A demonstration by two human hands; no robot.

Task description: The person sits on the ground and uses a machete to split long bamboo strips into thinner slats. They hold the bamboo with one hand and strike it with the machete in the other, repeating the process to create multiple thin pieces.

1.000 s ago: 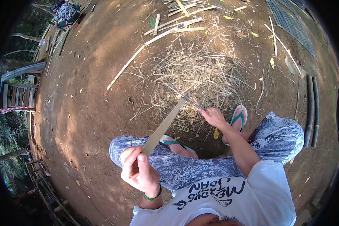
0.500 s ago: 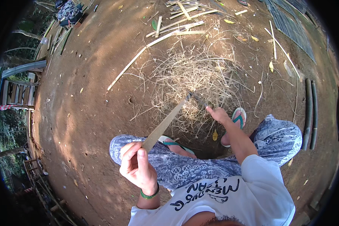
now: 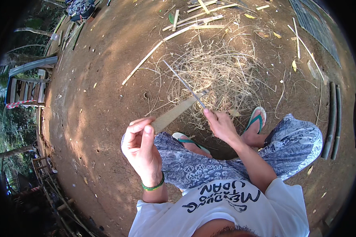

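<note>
Between the thumb and fingers of my left hand (image 3: 143, 148) is the near end of a flat, pale bamboo strip (image 3: 176, 113), slanting away to the right. My right hand (image 3: 224, 125) is closed round the handle of a knife (image 3: 182, 81), the handle itself mostly hidden by the fingers. Its long thin blade points far left and crosses the strip near the far end; whether the two touch, I cannot tell. Beneath them lies a heap of curly bamboo shavings (image 3: 225, 73) on the ground.
My feet in green-strapped flip-flops (image 3: 257, 120) flank the near side of the heap. Beyond it lie cut bamboo strips (image 3: 209, 19) and a long bent strip (image 3: 143, 63). Two bamboo poles (image 3: 331, 122) lie at right, below a slatted panel (image 3: 316, 29). A wooden structure (image 3: 25, 93) stands far left.
The knife has come up from the shavings, and its blade has swung to point far left across the strip. My right hand has shifted slightly nearer. My left hand still grips the strip.
</note>
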